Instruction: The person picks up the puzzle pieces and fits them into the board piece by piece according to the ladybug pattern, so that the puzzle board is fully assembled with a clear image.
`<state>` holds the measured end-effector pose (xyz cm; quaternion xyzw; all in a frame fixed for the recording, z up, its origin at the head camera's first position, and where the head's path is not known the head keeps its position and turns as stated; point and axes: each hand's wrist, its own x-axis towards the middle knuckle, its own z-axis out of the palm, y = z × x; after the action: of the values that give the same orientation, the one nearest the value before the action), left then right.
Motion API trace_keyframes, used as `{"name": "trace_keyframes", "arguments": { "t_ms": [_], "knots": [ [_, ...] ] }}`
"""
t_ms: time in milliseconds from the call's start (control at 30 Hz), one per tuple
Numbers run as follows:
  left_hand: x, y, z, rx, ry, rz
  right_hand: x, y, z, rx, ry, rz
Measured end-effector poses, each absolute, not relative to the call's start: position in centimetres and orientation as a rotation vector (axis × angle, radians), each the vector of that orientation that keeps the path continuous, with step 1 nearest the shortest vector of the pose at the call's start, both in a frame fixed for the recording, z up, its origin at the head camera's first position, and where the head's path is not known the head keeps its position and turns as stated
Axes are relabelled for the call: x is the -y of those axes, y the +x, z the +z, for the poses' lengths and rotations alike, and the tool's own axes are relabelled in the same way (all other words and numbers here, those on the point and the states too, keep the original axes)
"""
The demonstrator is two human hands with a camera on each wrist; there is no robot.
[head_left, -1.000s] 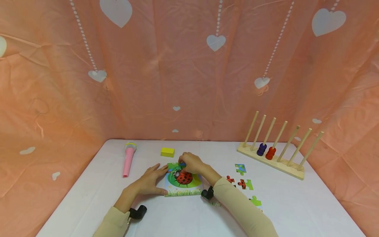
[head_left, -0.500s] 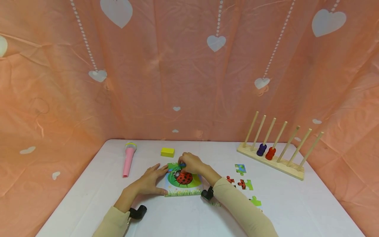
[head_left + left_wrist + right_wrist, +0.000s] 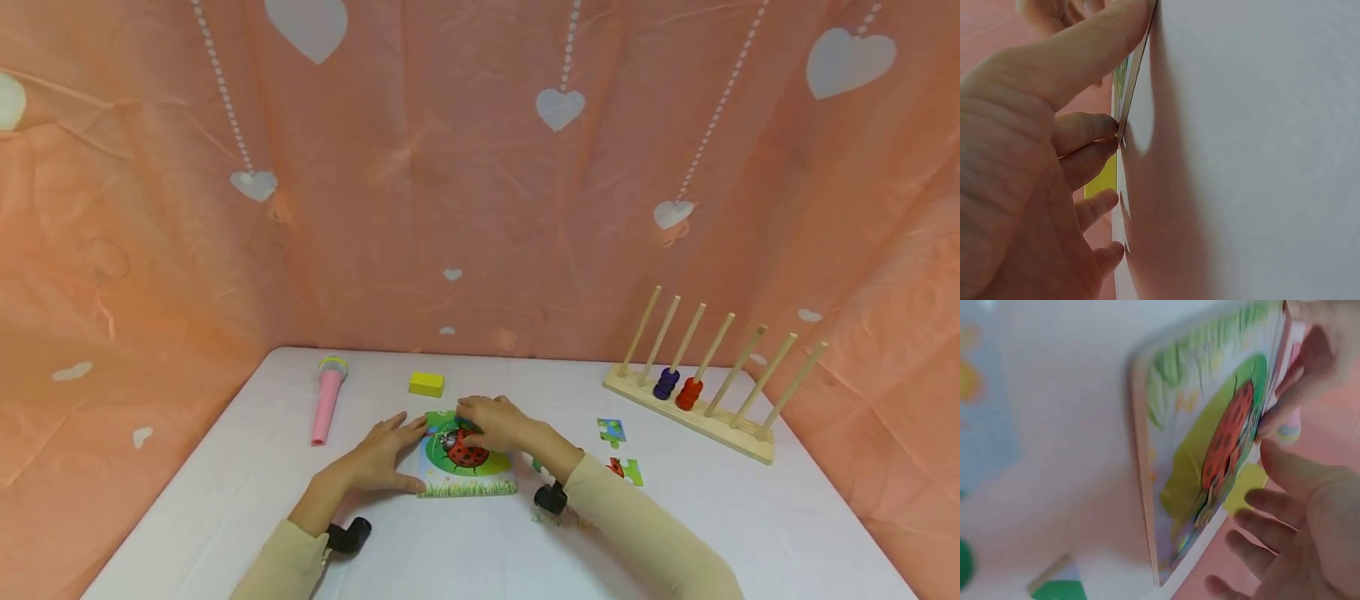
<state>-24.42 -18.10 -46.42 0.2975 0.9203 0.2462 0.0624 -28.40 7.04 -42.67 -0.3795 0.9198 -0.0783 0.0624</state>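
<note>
A ladybug puzzle board (image 3: 468,482) lies flat on the white table, its grass border towards the person. At its left edge the left hand (image 3: 378,458) rests with spread fingers, thumb on the near corner. In the left wrist view the left thumb (image 3: 1094,53) and fingertips touch the board's thin edge. Over the far right part of the board is the right hand (image 3: 498,425), palm down. The right wrist view shows the right hand's fingers (image 3: 1272,531) loosely extended, thumb tip at the ladybug picture, no piece visible between them. Part of the picture is hidden beneath this hand.
Loose puzzle pieces lie to the right, among them a blue-green piece (image 3: 612,431) and a red-green piece (image 3: 626,471); the right forearm covers others. A pink toy microphone (image 3: 326,407), a yellow block (image 3: 427,384) and a wooden peg stand (image 3: 690,417) with purple and red beads stand farther back.
The right hand has released the blue-green puzzle piece it pinched and shifted slightly right, its fingers now flatter over the board. The left hand stays put. The head view has tilted slightly.
</note>
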Motion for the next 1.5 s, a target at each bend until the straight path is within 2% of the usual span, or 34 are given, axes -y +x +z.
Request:
{"name": "trace_keyframes", "arguments": {
  "t_ms": [367,1500],
  "knots": [
    [18.1,-24.8,-46.7,-2.781,0.907,0.714,-7.2,-26.2,-43.9,-2.721,-1.104,-0.107],
    [18.2,-24.7,-46.5,-2.769,0.954,0.740,-7.0,-25.9,-44.7,-2.705,-1.022,-0.116]
  ]
}}
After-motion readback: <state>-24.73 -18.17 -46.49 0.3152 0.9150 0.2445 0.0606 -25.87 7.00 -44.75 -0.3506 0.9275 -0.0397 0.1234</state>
